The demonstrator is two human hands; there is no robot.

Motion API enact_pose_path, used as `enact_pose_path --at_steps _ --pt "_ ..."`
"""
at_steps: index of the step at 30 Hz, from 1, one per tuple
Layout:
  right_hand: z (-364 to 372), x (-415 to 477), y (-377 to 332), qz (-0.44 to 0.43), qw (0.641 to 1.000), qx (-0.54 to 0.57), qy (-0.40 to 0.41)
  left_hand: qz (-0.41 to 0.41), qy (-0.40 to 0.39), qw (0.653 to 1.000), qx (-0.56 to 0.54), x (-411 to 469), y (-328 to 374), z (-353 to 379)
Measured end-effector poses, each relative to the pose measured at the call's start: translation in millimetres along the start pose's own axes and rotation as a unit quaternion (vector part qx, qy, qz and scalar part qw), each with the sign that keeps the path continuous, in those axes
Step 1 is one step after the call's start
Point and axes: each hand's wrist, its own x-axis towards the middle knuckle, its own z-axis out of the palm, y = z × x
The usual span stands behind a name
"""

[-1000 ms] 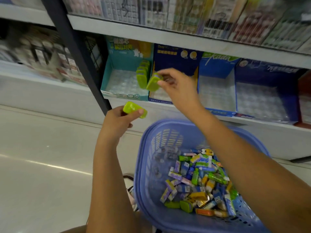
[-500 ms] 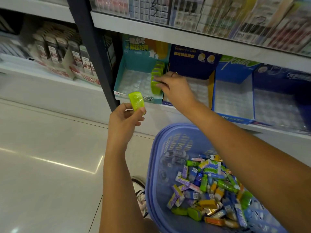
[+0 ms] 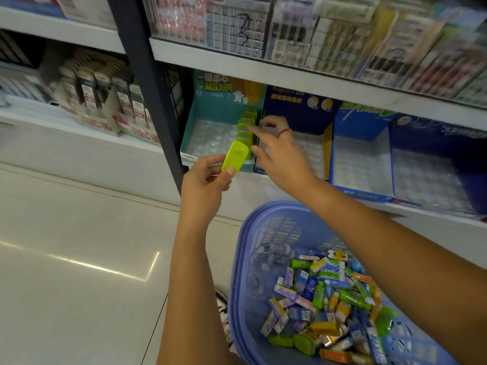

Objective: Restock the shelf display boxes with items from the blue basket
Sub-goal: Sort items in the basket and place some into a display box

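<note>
My left hand [image 3: 204, 181] holds a lime-green eraser [image 3: 235, 158] upright just in front of the teal display box [image 3: 210, 138] on the low shelf. A row of green erasers [image 3: 246, 126] stands along that box's right wall. My right hand [image 3: 279, 154] hovers beside that row with fingers spread and nothing in it. The blue basket [image 3: 247, 259] sits below on the right, holding several mixed small packs [image 3: 329, 304] in green, purple, yellow and blue.
Right of the teal box stand a dark blue box [image 3: 297, 109], a light blue box [image 3: 361, 143] and another dark blue box [image 3: 434, 164], each with a clear bubbled tray. A black shelf post [image 3: 147, 83] rises left of them. Tiled floor [image 3: 79, 246] lies to the left.
My right hand set its green eraser into the row in the teal box and let go, fingers now apart. My left hand lifted its eraser up and right, close to the box front.
</note>
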Motion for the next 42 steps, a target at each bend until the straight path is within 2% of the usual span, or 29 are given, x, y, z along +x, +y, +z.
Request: enact_pose_path --at_steps 1,3,5,6,8,10,12,15,27,33,36,39,42 --pt "-4.1 -6.0 -5.3 0.031 0.996 0.084 0.006 0.009 -0.003 1.000 0.003 1.0 2.0 0.7" --pt "-10.7 -12.7 -14.4 0.099 0.961 0.256 -0.033 0.028 -0.014 0.999 0.010 2.9 6.2 2.4" --pt "-13.6 -14.7 -18.6 0.112 0.930 0.344 -0.064 0.047 -0.031 0.998 0.017 4.7 10.6 5.2" --pt "-15.2 -13.0 -19.7 0.108 0.927 0.355 -0.056 0.060 -0.035 0.997 0.024 5.8 12.6 6.9" --pt "-19.3 -6.2 -19.0 0.108 0.942 0.319 -0.007 0.099 -0.023 0.992 0.078 10.0 14.0 10.0" --pt "-19.5 1.0 -14.6 0.094 0.971 0.219 0.026 0.144 -0.009 0.969 0.201 16.6 11.9 11.8" --pt "-15.1 5.2 -10.2 0.068 0.990 0.125 -0.001 0.160 -0.019 0.937 0.309 23.5 6.2 12.9" --pt "-2.9 2.5 -5.5 0.038 0.997 0.037 -0.057 0.143 -0.048 0.915 0.374 25.1 -4.6 14.7" --pt "5.1 7.0 -0.7 -0.023 0.998 -0.037 -0.053 0.148 -0.061 0.905 0.394 25.5 -11.6 12.3" --pt "-3.9 14.2 0.8 -0.049 0.982 -0.136 -0.121 0.139 -0.063 0.905 0.396 27.4 -11.1 10.9" --pt "-2.4 13.6 0.4 -0.136 0.954 -0.247 -0.104 0.142 -0.059 0.908 0.389 27.6 -8.9 11.2" --pt "5.3 8.6 1.0 -0.097 0.957 -0.238 -0.134 0.135 -0.062 0.910 0.386 27.4 -5.6 12.7" --pt "11.9 5.0 2.9 -0.078 0.964 -0.235 -0.097 0.099 -0.030 0.927 0.360 31.1 1.2 12.8"
